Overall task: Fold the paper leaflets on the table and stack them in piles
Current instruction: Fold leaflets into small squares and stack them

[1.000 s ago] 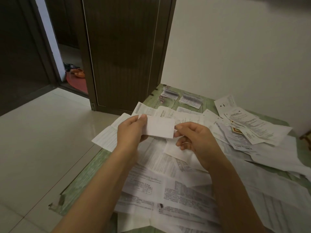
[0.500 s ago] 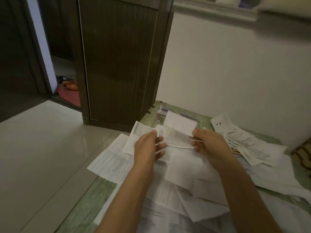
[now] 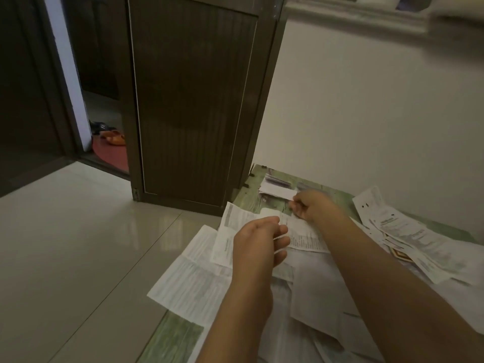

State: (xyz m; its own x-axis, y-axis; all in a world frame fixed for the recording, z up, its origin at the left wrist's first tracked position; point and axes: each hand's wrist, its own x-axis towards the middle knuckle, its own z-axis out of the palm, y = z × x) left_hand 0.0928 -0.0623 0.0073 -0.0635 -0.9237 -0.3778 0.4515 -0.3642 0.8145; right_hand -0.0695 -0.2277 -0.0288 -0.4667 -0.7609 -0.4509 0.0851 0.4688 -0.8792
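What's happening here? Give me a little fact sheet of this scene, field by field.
Table: green mottled tabletop, against a pale wall
Loose paper: white printed leaflets spread unfolded over it
Pile: folded leaflets stacked at the far corner
Right hand: pinching a small folded white leaflet at the pile
Left hand: loosely curled over the loose sheets, apparently empty
Behind: dark brown door

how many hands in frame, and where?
2. Left hand hovers empty over the loose leaflets, nearer the camera; right hand is at the far pile, pinching a folded leaflet.
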